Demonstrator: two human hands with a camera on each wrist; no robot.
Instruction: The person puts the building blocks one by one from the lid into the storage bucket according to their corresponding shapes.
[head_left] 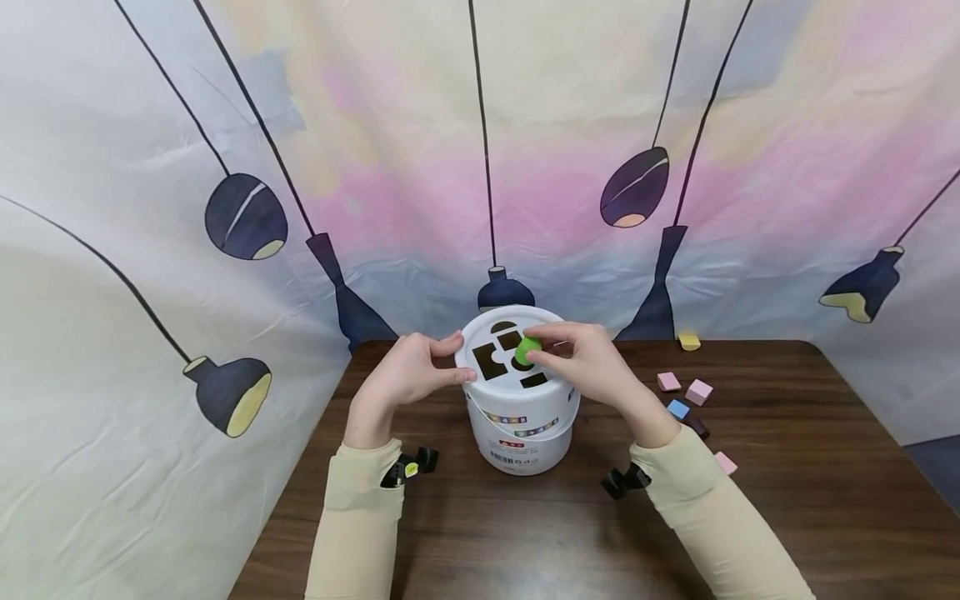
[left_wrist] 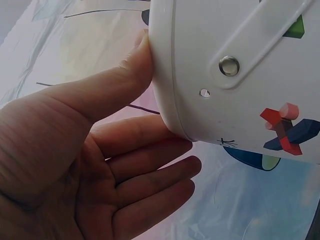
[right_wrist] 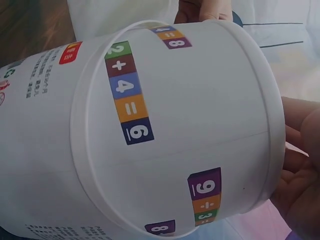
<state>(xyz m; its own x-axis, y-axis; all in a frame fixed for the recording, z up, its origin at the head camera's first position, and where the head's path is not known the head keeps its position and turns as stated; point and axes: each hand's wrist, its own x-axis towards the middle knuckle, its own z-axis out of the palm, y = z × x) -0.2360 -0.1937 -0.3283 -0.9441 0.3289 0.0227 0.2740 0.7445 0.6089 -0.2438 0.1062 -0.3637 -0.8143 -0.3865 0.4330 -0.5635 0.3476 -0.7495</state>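
Note:
A white bucket (head_left: pixel 521 450) stands upright between my hands, its lid (head_left: pixel 471 343) pierced with dark shaped holes. At the lid's left edge my left hand (head_left: pixel 405 375) rests with thumb and fingers spread. In the left wrist view, thumb and index finger of this left hand (left_wrist: pixel 100 150) touch the rim, the other fingers lying straight beside it. My right hand (head_left: pixel 588 358) pinches a rounded green block (head_left: pixel 528 345) between thumb and fingers, over a hole on the lid's right side. The right wrist view shows the right hand (right_wrist: pixel 302 165) only partly; the block is hidden there.
Right of the bucket, on the dark wooden table (head_left: pixel 465 533), lie pink blocks (head_left: pixel 699 392), a blue block (head_left: pixel 678 409), a dark block (head_left: pixel 697 427) and a yellow block (head_left: pixel 688 341). The bucket's white handle (head_left: pixel 555 433) hangs down in front. A lamp-patterned cloth (head_left: pixel 420 208) closes off the back.

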